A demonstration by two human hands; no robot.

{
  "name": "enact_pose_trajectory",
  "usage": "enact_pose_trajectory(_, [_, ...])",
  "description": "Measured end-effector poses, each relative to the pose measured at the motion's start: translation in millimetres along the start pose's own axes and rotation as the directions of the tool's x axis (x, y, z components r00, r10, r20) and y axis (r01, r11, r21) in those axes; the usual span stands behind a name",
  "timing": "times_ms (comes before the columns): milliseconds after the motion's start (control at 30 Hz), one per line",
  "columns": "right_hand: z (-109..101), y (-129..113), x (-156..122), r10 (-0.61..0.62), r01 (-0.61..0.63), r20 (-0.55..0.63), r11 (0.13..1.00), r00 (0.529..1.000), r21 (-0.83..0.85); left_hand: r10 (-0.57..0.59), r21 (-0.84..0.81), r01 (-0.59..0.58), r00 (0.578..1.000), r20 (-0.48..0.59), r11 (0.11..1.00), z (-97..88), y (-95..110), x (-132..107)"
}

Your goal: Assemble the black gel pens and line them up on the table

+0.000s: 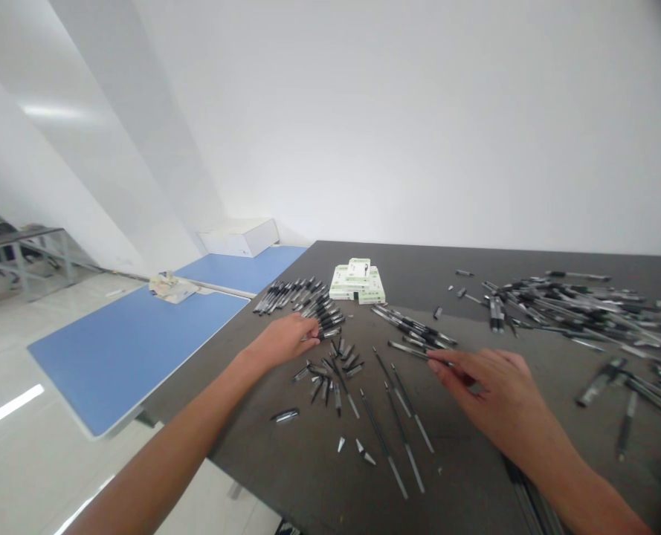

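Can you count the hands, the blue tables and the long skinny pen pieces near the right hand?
Hands: 2 (left hand, right hand)
Blue tabletops: 2
Long pen pieces: 4
Total: 8

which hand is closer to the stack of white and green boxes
Left. The left hand is nearer, in front of the stack of white and green boxes and off to its left. The right hand is farther away, in front of the stack and off to its right.
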State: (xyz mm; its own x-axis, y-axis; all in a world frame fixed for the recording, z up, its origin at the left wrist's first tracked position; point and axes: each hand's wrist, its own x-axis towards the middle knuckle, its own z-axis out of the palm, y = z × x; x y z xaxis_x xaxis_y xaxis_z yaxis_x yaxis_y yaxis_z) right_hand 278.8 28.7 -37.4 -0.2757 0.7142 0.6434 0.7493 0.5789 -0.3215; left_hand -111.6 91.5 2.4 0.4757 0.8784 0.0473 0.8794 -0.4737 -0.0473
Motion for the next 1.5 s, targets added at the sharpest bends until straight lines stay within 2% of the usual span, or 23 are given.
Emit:
enact_pose_trajectory(233, [2,0,0,0.009,-0.009,0.019,1.000,1.000,0.000,0.038,-0.056,-0.041,0.998,-0.041,0.998,2.4,-7,3])
enact_pose_trajectory(667, [2,0,0,0.000,0.000,0.006,1.000,1.000,0.010,0.070,-0.268,-0.094,0.993,-0.099,0.959,13.9,-22,10])
enact_pose_trajectory(900, [1,1,0,-0.010,0.010,-0.002,1.000,1.000,0.012,0.063,-0.293,-0.105,0.987,-0.150,0.950,19.6,-22,5])
enact_pose_trajectory(1067, [-1,0,1,-0.006,0.006,0.014,1.000,1.000,0.010,0.015,-0.285,-0.076,0.978,-0.209,0.956,18.9,-21,-6])
enact_pose_trajectory(1233, [-4,16,1,0.018,-0.015,0.026,0.996,1.000,-0.087,-0.016,-0.282,-0.054,0.971,-0.240,0.958,17.7,-24,-21])
enact_pose_trajectory(1367, [-2,34,-4,0.046,-0.012,0.138,0.971,0.989,-0.240,0.002,-0.292,-0.069,0.974,-0.225,0.954,23.7,-25,-28])
enact_pose_trajectory(1500, [4,40,-8,0.123,-0.046,0.217,0.944,0.968,-0.326,-0.022,-0.297,-0.056,0.967,-0.253,0.953,31.6,-25,-28])
